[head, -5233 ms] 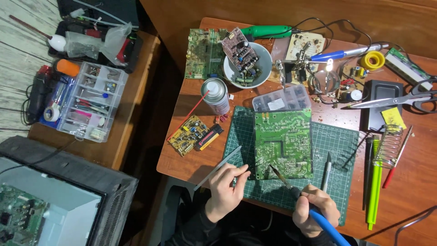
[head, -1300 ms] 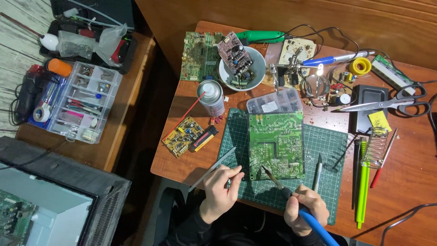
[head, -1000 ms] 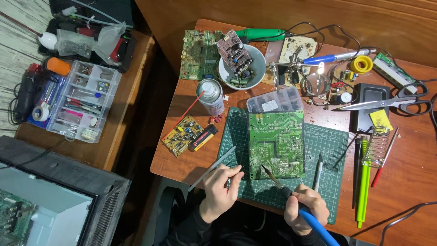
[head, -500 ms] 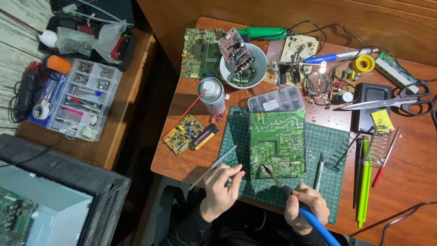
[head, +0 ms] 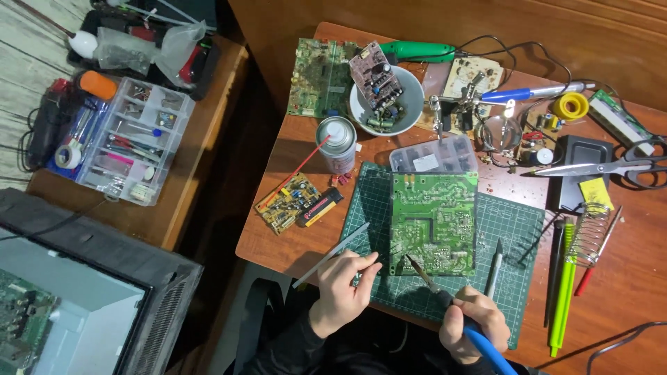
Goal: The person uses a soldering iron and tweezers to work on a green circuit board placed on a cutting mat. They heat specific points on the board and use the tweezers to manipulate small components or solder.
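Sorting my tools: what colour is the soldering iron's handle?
Blue, on the soldering iron in the right hand; head view.

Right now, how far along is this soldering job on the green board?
Set up: green circuit board lies solder side up on the cutting mat. In hand: right hand holds the soldering iron tip at its lower edge, left hand grips a thin strip. Remaining joints cannot be judged.

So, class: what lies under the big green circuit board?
The green circuit board rests flat on a dark green gridded cutting mat, which shows on all sides except the top, where a clear plastic parts box adjoins. Whatever lies directly beneath the board is covered.
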